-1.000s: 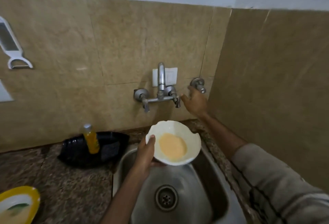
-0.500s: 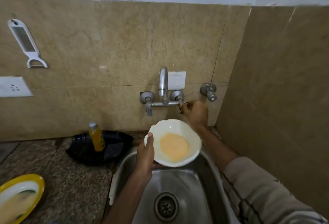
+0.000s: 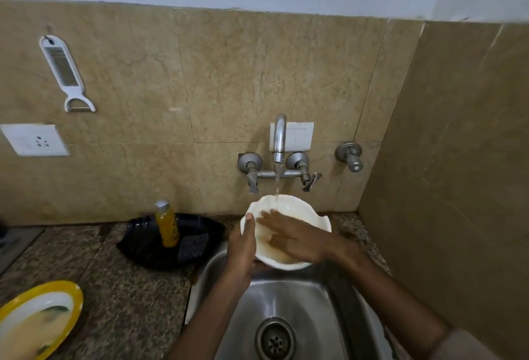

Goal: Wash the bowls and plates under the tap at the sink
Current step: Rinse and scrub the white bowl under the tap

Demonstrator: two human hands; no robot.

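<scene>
A white scalloped bowl is held over the steel sink, right under the tap. A thin stream of water falls into the bowl's far side. My left hand grips the bowl's left rim, thumb on top. My right hand lies flat inside the bowl with fingers spread, covering its orange-stained bottom. A yellow-rimmed plate with creamy residue lies on the counter at the lower left.
A black tray holding an orange bottle sits on the granite counter left of the sink. A tiled side wall stands close on the right. A white peeler and a socket are on the back wall.
My right hand left the tap's right lever and went into the bowl. Water now runs from the spout. The bowl sits slightly higher, under the stream.
</scene>
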